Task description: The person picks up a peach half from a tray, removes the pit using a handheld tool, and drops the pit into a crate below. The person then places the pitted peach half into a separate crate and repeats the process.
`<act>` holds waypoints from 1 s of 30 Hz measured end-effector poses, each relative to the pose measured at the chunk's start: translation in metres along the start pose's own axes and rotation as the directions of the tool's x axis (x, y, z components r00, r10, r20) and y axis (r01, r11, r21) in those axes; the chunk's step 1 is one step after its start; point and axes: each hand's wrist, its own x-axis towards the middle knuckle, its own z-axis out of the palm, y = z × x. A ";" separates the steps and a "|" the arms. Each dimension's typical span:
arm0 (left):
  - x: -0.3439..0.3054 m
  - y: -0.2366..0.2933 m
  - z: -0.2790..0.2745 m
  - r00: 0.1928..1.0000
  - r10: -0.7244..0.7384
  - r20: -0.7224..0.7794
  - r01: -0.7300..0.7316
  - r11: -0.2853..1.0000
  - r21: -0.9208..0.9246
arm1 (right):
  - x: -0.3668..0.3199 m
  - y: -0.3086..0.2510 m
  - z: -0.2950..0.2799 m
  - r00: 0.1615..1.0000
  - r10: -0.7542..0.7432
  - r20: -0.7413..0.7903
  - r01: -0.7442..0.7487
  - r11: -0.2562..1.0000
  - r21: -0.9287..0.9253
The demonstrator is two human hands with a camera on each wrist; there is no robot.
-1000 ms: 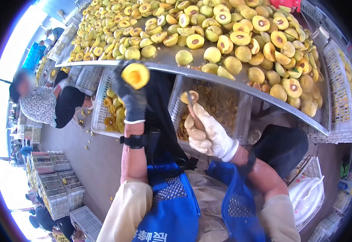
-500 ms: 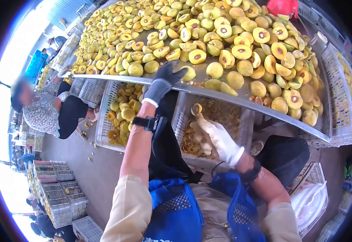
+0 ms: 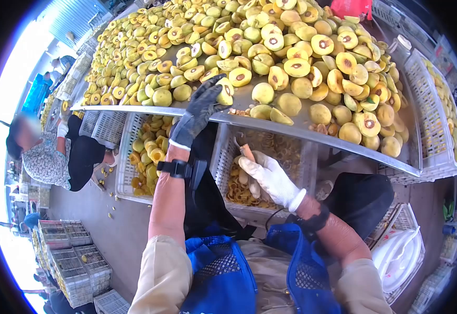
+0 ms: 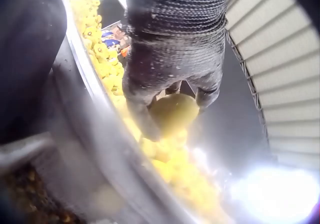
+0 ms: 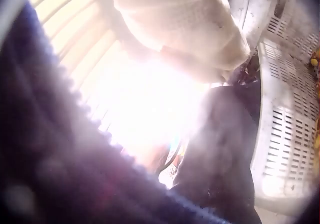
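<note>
A wide metal table (image 3: 245,97) fills the upper part of the head view, set in a bright workshop; everything here is placed by that table. Spread across it is a big pile of halved fruit (image 3: 296,67), many cut faces showing brown centres. Below its near edge stand two plastic crates: one at left (image 3: 123,175) with yellow fruit pieces, one nearer the middle (image 3: 219,170) with yellow-brown scraps.

The hands are apart. The dark-gloved left hand (image 3: 198,112) reaches over the table's near edge, its fingers and thumb curled about a fruit half (image 3: 226,96); whether that piece touches the metal I cannot tell. The white-gloved right hand (image 3: 273,180) is below the edge, over the middle crate, gripping a small hooked tool (image 3: 247,152) by its handle, well apart from the fruit half.

The step in hand appears to be picking up a half from the table. The next move probably calls for bringing it clear of the edge, cut face toward the tool's hook.
</note>
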 end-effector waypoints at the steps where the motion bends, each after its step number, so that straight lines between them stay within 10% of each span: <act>1: -0.010 0.012 0.004 0.995 0.102 0.002 -0.101 0.981 0.169 | 0.001 0.001 0.000 0.999 -0.053 0.005 0.054 0.998 -0.040; 6: -0.047 0.034 0.020 0.891 0.426 0.156 -0.380 0.513 0.770 | 0.003 -0.001 -0.001 0.961 -0.278 0.005 0.275 0.946 -0.172; 22: -0.088 0.023 0.071 0.938 0.340 0.067 -0.341 0.868 0.360 | 0.002 0.000 -0.007 0.820 -0.569 -0.060 0.393 0.637 -0.664; 30: -0.090 0.026 0.078 0.898 0.428 0.103 -0.400 0.698 0.595 | 0.006 0.011 -0.007 0.749 -0.662 -0.028 0.432 0.520 -0.737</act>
